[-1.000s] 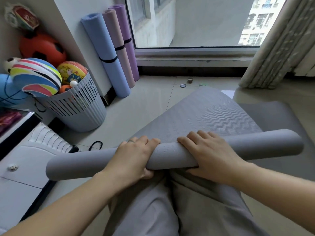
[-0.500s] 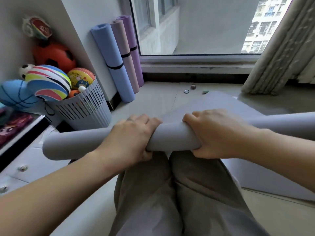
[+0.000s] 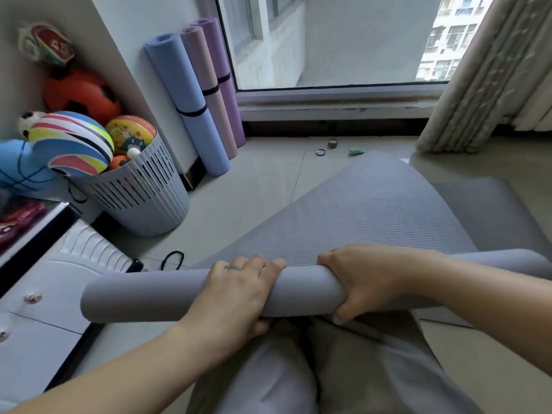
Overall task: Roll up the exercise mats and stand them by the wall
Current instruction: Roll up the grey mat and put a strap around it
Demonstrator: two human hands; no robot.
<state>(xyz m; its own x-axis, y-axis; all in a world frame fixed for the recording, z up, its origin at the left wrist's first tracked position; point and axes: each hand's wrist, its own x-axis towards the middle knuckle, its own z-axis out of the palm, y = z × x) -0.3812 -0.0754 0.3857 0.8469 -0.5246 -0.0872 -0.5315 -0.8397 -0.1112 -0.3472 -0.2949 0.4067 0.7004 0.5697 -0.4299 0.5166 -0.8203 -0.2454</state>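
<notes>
A grey exercise mat lies partly unrolled on the tiled floor, its near end wound into a thick roll across my lap. My left hand grips the roll from above near its middle, fingers curled over the top. My right hand grips it just to the right, thumb hooked underneath. Three rolled mats stand against the wall by the window: a blue mat, a pink mat and a purple mat, each with a black band.
A slatted grey basket full of balls stands at the left. A white drawer unit is near left. A black strap lies on the floor beside it. Small items sit by the window sill. A curtain hangs right.
The roll has come back down from its raised position half a second ago, and more flat mat shows beyond it. Both hands keep their grip on the roll.
</notes>
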